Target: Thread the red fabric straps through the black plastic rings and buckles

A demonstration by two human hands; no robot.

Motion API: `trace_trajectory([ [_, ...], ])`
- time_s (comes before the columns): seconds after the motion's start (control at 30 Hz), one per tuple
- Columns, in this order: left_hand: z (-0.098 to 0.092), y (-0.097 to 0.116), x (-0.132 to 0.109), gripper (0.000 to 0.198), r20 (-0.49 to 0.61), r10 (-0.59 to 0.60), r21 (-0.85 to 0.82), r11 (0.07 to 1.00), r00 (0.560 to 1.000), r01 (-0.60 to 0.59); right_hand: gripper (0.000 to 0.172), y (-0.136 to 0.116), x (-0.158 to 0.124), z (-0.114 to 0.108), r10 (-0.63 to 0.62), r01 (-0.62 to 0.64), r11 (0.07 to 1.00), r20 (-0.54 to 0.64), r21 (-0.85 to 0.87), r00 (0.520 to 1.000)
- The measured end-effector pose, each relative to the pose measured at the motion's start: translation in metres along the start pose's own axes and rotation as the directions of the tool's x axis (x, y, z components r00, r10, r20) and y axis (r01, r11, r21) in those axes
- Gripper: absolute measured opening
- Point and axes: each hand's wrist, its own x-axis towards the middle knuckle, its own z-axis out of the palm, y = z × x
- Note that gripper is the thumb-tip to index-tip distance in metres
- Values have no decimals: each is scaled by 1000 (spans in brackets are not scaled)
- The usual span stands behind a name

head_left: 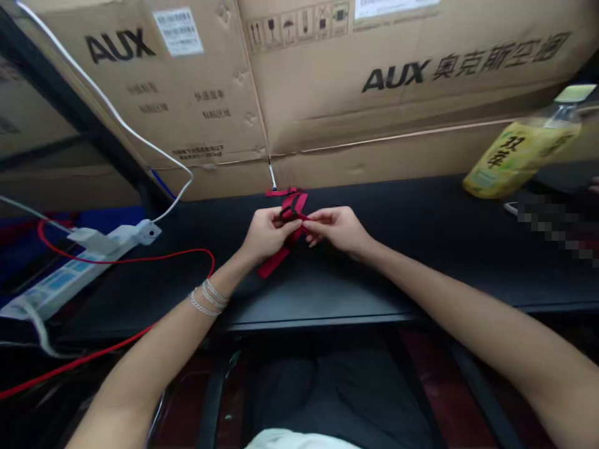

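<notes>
**Q:** Where is the item, and what state is each grip in?

**A:** A red webbing strap (270, 267) is held in front of the wearer, above a black desktop (397, 280). A thin black loop (291, 209) sits at its crossing; whether this is cord or plastic cannot be determined. The left hand (266, 234) and right hand (337, 227) are both in a narrow pinch, with fingertips closed on the strap near the loop. The exact finger contact is partly hidden.

**Q:** Why is the strap held this way?

**A:** Judging from the pose, the 2 close pinches keep the crossing taut and steady. The lower strap end hangs free toward the lower left.

**Q:** What else is nearby, and what could obstruct the hands?

**A:** Nothing lies between the 2 hands except the strap. A red cable (126, 260) and a white power strip (70, 280) lie left of the left forearm. A white cable (140, 134) runs up the 2 AUX cartons (374, 106) standing behind the desk. A tilted bottle with a yellow-green label (519, 153) is well to the right of the right hand.
</notes>
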Motion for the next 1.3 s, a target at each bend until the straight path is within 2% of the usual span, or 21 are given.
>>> trace_trajectory([
  [0.33,-1,-2,0,34,34,-32,-35,999,999,34,39,1,0,-6,45,-45,999,75,-5,996],
  [0.53,-1,0,0,36,36,-71,-58,996,997,73,37,0,-1,-2,33,-32,999,22,-13,999],
  [0.77,0,-1,0,40,10,-111,-35,993,994,112,31,-5,-2,-4,89,-91,995,59,48,994],
  [0.87,0,2,-1,32,23,-67,16,998,997,67,30,-7,-1,-5,68,-71,993,35,91,997],
  [0.93,0,5,-2,27,24,11,132,991,1000,-14,29,-7,-1,-5,51,-52,993,12,109,999],
  [1.07,-3,11,-3,20,-31,241,444,873,970,-202,33,-9,-1,-4,13,-10,993,-28,114,1000],
  [1.1,-4,11,-4,20,-22,248,475,855,968,-208,34,-9,-1,-4,2,2,993,-34,117,999],
  [1.17,-5,12,-5,21,24,189,472,864,982,-178,36,-10,-2,-4,-13,18,992,-39,127,999],
  [1.23,-4,11,-6,22,63,130,413,899,990,-144,37,-10,-2,-3,-13,17,990,-34,137,999],
  [1.3,-3,9,-6,22,68,120,340,930,990,-136,36,-9,-2,-4,-7,12,989,-35,145,999],
])
